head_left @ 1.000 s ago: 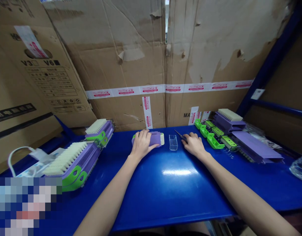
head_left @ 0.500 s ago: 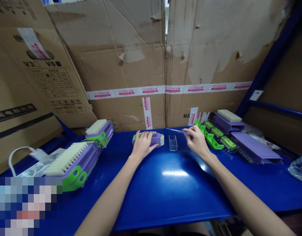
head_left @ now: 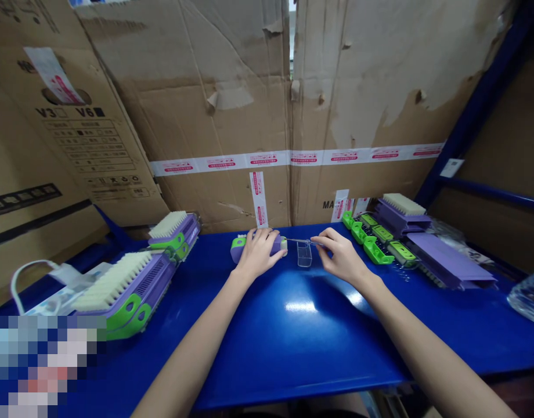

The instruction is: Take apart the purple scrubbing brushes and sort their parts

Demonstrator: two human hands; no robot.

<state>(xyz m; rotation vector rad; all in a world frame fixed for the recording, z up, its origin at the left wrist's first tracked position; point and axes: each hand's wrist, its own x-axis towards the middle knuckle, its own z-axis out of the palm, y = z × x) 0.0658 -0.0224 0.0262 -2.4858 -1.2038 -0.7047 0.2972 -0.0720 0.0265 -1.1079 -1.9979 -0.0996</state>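
Observation:
Under my left hand (head_left: 259, 251) lies a purple and green brush (head_left: 237, 251), its fingers wrapped over the top and holding it on the blue table. At its right end a pale part (head_left: 284, 246) shows. My right hand (head_left: 339, 252) pinches a screwdriver (head_left: 308, 241), whose thin shaft points left, with the tip at or close to that pale end; contact is too small to confirm. Just below the shaft stands a clear open plastic box (head_left: 304, 255), close to my right fingers. Its contents cannot be made out.
Purple and green brushes with cream bristles (head_left: 114, 280) are lined up at the left, near a white cable and plug (head_left: 71, 276). Green parts (head_left: 377, 251), purple housings (head_left: 452, 260) and a clear plastic item (head_left: 528, 299) lie right. Cardboard (head_left: 223, 116) walls the back.
My right hand has moved left, bringing the screwdriver's tip from above the clear box to the brush's pale end. My left hand keeps its hold on the brush.

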